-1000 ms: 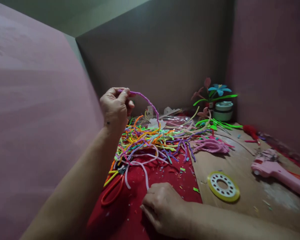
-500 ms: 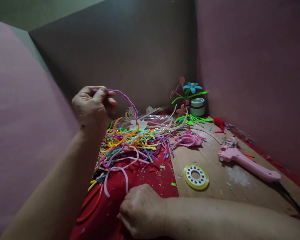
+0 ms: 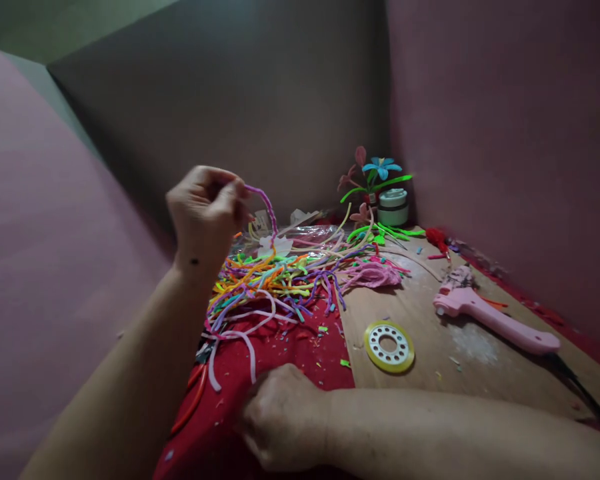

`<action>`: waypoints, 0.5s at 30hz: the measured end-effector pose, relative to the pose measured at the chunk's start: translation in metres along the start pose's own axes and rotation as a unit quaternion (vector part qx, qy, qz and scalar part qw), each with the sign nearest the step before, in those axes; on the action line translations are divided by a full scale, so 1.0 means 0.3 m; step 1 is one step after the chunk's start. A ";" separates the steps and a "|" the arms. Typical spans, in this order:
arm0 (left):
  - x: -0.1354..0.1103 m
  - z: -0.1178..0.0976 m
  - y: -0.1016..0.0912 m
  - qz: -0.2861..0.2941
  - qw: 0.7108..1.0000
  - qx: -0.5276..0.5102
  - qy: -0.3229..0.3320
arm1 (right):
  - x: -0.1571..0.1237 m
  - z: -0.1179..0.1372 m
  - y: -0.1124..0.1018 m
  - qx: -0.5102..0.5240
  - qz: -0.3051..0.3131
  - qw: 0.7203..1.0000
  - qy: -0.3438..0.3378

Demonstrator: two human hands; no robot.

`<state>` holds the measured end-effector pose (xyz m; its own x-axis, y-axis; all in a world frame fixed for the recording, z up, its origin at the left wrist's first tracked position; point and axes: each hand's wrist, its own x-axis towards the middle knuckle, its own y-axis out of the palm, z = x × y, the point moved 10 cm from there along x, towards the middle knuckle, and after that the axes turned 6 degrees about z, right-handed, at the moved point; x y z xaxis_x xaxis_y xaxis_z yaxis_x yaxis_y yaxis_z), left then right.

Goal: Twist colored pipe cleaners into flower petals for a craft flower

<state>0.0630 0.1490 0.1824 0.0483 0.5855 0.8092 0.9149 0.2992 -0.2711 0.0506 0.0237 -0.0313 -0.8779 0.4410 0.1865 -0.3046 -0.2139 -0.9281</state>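
My left hand (image 3: pixel 207 203) is raised above the pile, thumb and fingers pinched on a purple pipe cleaner (image 3: pixel 269 203). The free part curves right and down towards an orange stem in the heap of mixed pipe cleaners (image 3: pixel 265 287). Low in front, my right hand (image 3: pixel 283 420) is closed over the red cloth (image 3: pixel 230 407). Its fingers are turned away and slightly blurred, so whatever they hold is hidden. Pale pink pipe cleaners (image 3: pixel 251 357) end just above that hand.
On the wooden board (image 3: pixel 420 360) lie a yellow tape roll (image 3: pixel 409 352) and a pink glue gun (image 3: pixel 500 323) with a black cord. Behind stand pipe-cleaner flowers (image 3: pixel 381 168) and a pale green jar (image 3: pixel 393 208). Red-orange handles (image 3: pixel 193 403) lie at left. Walls enclose both sides.
My left hand has moved right, and less of the purple pipe cleaner shows beyond its fingers. My right hand stays closed in nearly the same place. The view has shifted slightly.
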 end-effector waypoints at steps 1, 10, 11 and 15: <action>-0.007 -0.004 -0.023 -0.028 0.999 -0.020 0.010 | 0.000 0.000 0.003 0.000 0.005 1.000 0.002; -0.067 0.016 -0.009 0.075 0.986 -0.138 -0.060 | 0.001 -0.002 0.004 0.013 0.012 1.000 0.002; -0.093 0.001 0.043 0.138 0.981 -0.119 -0.061 | 0.003 0.000 0.007 0.006 0.032 0.999 0.004; -0.283 -0.054 0.270 0.383 0.923 -0.018 -0.030 | 0.002 0.003 0.012 -0.012 0.088 0.996 0.017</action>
<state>0.1394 0.1114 0.1001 0.6654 0.6558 0.3567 0.6341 -0.2444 -0.7336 0.0487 0.0225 -0.0342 -0.9037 0.4280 0.0102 -0.1387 -0.2701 -0.9528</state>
